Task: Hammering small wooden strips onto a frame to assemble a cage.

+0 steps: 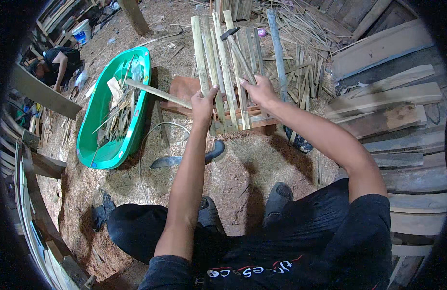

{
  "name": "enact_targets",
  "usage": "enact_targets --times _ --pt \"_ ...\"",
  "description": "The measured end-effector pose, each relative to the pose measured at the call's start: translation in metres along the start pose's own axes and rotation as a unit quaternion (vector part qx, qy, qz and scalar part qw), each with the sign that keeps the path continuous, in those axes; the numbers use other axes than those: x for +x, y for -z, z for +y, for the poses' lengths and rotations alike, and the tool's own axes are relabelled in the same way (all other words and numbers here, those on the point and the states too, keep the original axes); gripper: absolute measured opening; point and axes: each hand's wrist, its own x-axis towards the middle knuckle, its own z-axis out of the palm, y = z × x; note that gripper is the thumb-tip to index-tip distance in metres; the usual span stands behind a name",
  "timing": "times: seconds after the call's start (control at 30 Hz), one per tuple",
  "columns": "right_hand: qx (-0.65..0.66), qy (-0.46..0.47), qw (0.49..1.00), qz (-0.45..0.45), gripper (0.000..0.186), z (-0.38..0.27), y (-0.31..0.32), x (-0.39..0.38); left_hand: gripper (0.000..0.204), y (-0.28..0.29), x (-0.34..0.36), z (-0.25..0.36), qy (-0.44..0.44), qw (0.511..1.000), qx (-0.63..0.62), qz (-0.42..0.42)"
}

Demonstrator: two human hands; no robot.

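My left hand (204, 107) is closed on the near end of a pale wooden slat (198, 50), which points away from me. In my right hand (260, 92) is the handle of a hammer (240, 55); its dark head lies over the far part of the slats. Several thin wooden strips (230, 72) lie side by side between and beyond my hands, across a low reddish block (185, 89). On the ground nearer to me, a large knife (166, 162) with a curved dark handle lies just below my left hand.
A green plastic tub (83, 140) at the left holds wood scraps, with one stick (158, 93) reaching toward my left hand. Planks (388, 99) are stacked along the right. Loose offcuts (305, 38) lie at the back right. Another person (61, 63) crouches at the far left.
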Motion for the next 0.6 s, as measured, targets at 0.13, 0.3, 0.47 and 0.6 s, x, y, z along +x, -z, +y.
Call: enact_targets --times 0.13,0.3,0.47,0.6 --pt "-0.046 0.016 0.999 0.018 0.031 0.01 0.009 -0.006 0.026 -0.008 0.0 -0.008 0.008 1.0 0.004 0.017" --pt "0.004 0.078 0.995 0.055 0.023 -0.029 0.017 0.0 0.044 0.05 0.07 -0.035 -0.151 0.952 0.25 0.095" --pt "-0.058 0.148 0.978 0.135 0.023 0.007 0.07 0.017 0.033 0.019 0.069 -0.032 -0.19 0.943 0.266 0.064" --pt "-0.048 0.111 0.986 0.111 0.027 0.006 0.084 0.012 0.034 0.015 0.054 -0.011 -0.136 0.958 0.246 0.061"
